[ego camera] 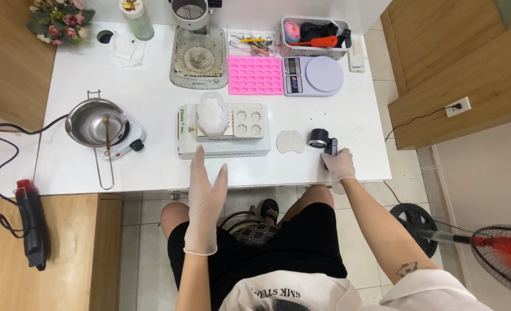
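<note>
Holding: right hand [338, 164] in a white glove is closed around the handle of a small black cup [319, 138], at the near right of the white table [151, 98].
Free hand: left hand [204, 193], also gloved, is open and flat, fingers spread, holding nothing, just in front of the white box [223, 147].
Risk, cup: it sits close to the table's near edge, so I think a quick pull could tip it or drop it.
Risk, disc: a pale round disc [290, 141] lies just left of the cup and could get bumped.
Risk, mold: a white mold [212, 114] stands on the box, and the open hand could knock it over.
Farther left: a metal pot [94, 122] on a small hot plate [129, 141], with a long handle sticking toward the near edge. It may be hot.
Far side: pink tray [256, 75], kitchen scale [313, 75], a bin of tools [316, 35].
In the way: nothing sits between the hands.
</note>
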